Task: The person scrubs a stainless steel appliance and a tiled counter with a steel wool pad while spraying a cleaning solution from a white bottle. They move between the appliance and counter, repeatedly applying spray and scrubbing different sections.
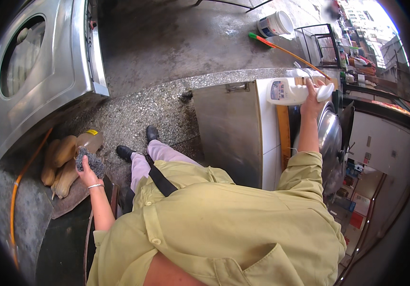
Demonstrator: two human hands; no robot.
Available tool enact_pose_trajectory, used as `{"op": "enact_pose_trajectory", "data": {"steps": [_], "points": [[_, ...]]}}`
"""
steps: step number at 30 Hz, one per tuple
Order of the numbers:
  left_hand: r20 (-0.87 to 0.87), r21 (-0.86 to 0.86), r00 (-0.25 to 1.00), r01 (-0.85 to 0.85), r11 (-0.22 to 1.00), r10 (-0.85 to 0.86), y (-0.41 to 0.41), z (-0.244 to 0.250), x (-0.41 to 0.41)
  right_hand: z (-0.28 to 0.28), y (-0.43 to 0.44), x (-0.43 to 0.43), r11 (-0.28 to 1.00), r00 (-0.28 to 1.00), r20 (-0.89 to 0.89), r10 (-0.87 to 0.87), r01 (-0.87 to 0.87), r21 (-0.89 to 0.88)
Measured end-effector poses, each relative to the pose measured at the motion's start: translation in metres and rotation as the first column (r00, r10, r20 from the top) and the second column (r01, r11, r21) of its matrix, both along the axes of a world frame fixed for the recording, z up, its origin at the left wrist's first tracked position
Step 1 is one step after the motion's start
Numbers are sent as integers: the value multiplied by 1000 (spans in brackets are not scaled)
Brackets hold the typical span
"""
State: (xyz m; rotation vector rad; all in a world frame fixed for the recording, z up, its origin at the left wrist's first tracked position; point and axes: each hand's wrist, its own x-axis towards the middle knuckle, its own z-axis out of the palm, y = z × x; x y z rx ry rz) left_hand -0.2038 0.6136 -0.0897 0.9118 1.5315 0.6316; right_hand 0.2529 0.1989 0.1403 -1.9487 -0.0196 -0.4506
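Note:
My left hand [88, 175], with a metal bangle at its wrist, is closed around a grey steel wool scourer [94, 165]. It is held out over several long tan squashes [64, 150] and a clear plastic jar [92, 141] with a yellow label on the floor. My right hand [312, 94] grips a white plastic spray bottle [285, 91] by its neck, just below the white trigger head [324, 92]. The bottle bears printed writing. Beneath my right forearm is a white-tiled counter [268, 132] with a large domed metal lid [328, 130] on it.
A stainless steel appliance [58, 71] with an oval window stands at left. An orange hose [15, 200] runs along the floor below it. A metal cabinet door [226, 132] is by my legs. Farther off are a white bucket [274, 23] and a broom [287, 52].

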Motion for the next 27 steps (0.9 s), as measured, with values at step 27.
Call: {"op": "enact_pose_trajectory", "data": {"steps": [27], "points": [[-21, 765, 997, -35, 644, 79, 131, -98, 12, -210, 442, -156, 400, 362, 169, 917, -836, -376]]}}
